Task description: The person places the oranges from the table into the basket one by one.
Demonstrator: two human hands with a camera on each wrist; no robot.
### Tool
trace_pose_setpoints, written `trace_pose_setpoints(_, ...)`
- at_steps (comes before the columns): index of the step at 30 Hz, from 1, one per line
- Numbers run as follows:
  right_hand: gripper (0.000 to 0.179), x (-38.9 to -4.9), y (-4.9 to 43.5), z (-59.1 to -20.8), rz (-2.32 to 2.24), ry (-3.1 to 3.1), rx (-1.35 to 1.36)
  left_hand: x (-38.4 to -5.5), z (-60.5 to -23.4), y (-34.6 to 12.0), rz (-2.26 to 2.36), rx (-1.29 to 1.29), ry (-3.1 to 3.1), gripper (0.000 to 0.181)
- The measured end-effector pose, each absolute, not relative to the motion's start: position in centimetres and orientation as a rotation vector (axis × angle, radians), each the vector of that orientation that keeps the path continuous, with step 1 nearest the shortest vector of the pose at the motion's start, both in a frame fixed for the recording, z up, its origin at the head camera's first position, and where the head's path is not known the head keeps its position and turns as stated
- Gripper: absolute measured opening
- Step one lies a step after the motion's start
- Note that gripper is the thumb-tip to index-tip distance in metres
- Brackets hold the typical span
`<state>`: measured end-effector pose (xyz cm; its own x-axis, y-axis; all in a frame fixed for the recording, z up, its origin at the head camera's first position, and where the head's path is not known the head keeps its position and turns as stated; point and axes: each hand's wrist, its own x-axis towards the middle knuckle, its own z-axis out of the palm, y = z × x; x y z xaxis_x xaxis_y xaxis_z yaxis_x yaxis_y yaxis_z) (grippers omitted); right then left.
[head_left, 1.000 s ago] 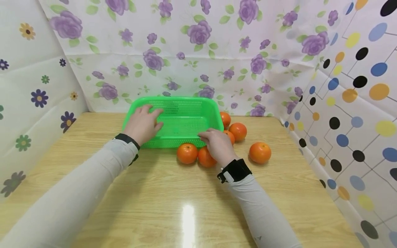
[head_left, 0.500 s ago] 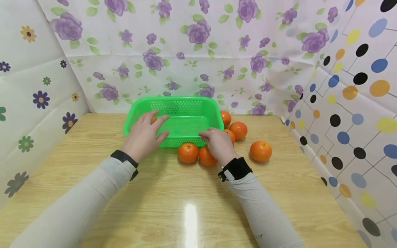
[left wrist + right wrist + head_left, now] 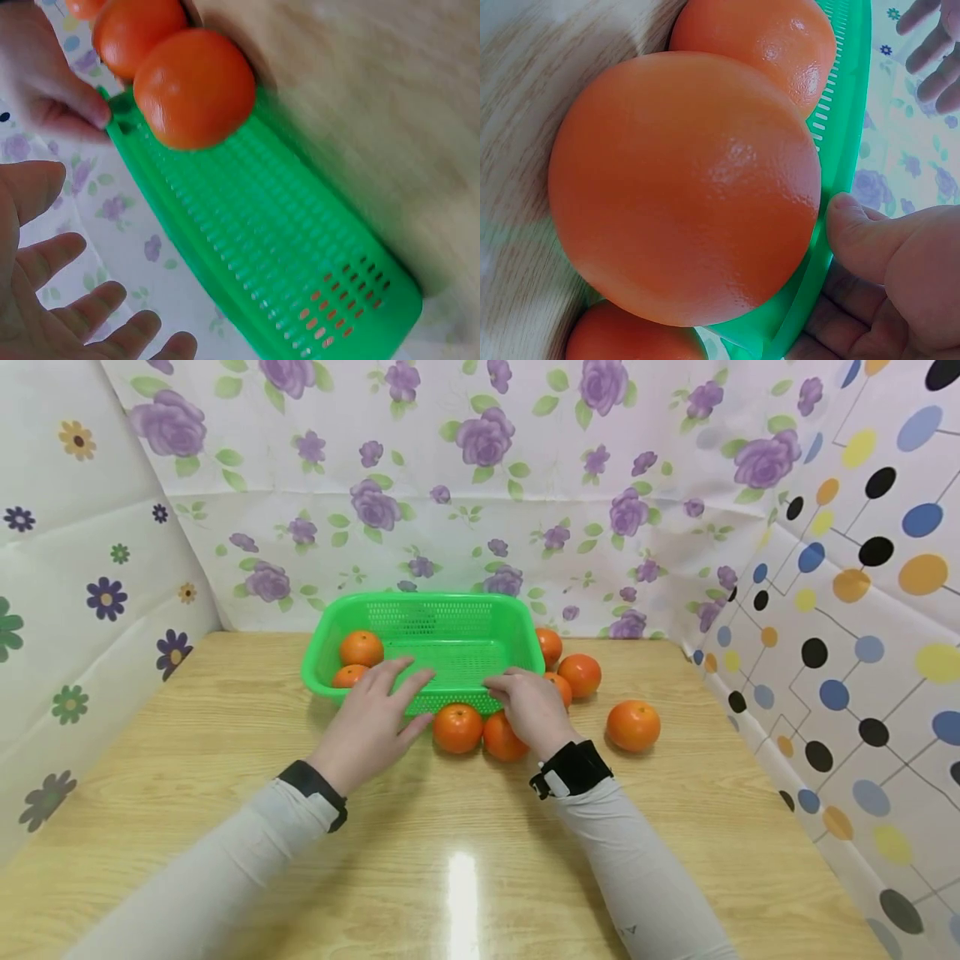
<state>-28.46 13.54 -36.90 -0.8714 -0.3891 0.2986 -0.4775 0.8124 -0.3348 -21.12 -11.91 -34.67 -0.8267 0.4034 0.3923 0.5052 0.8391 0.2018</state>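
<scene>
A green perforated plastic basket (image 3: 450,599) stands at the back of the table, with two oranges inside at its left end: one behind (image 3: 362,648), one in front (image 3: 349,676). My left hand (image 3: 371,727), holding nothing, hovers by the basket's front side with fingers spread; the left wrist view shows the fingers (image 3: 105,300) apart from the rim. My right hand (image 3: 534,714) pinches the rim at the front right corner, thumb (image 3: 855,232) on its near side. Just by that hand, one orange (image 3: 504,739) is partly hidden, beside another orange (image 3: 458,728) against the basket's front.
Right of the basket lie several more oranges: one at the back (image 3: 550,646), one beside it (image 3: 580,675), one partly behind my right hand (image 3: 558,687). Another orange (image 3: 633,726) lies apart, farther right. Floral cloth (image 3: 420,527) hangs behind the wooden table (image 3: 375,877).
My left hand has come out of the basket, toward me and to the right, uncovering the two oranges at the left end. The right hand keeps its place on the rim.
</scene>
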Motion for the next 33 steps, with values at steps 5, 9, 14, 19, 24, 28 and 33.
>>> trace_pose_setpoints(5, 0.027, -28.5, 13.5, -36.9, 0.589, -2.786, 0.670, -20.5, -35.7, -11.0, -0.459, -0.720, -2.671, 0.062)
trace_pose_setpoints(9, 0.027, -28.5, 13.5, -36.9, 0.579, -2.793, 0.670, -20.1, -36.3, -10.5, -0.467, -0.742, -2.674, 0.063)
trace_pose_setpoints(14, 0.027, -28.5, 13.5, -36.9, 0.570, -2.791, 0.671, -19.9, -36.8, -10.0, -0.459, -0.752, -2.671, 0.064)
trace_pose_setpoints(19, 0.027, -28.5, 13.5, -36.9, 0.567, -2.783, 0.677, -19.9, -37.1, -9.7, -0.463, -0.765, -2.632, 0.064)
trace_pose_setpoints(24, 0.026, -28.4, 13.5, -36.9, 0.571, -2.778, 0.679, -19.9, -37.4, -9.5, -0.461, -0.771, -2.624, 0.064)
trace_pose_setpoints(28, 0.027, -28.4, 13.5, -36.9, 0.561, -2.774, 0.679, -19.9, -37.4, -9.3, -0.467, -0.765, -2.637, 0.064)
trace_pose_setpoints(33, 0.027, -28.5, 13.5, -36.9, 0.557, -2.785, 0.669, -19.8, -37.5, -9.0, -0.473, -0.762, -2.652, 0.064)
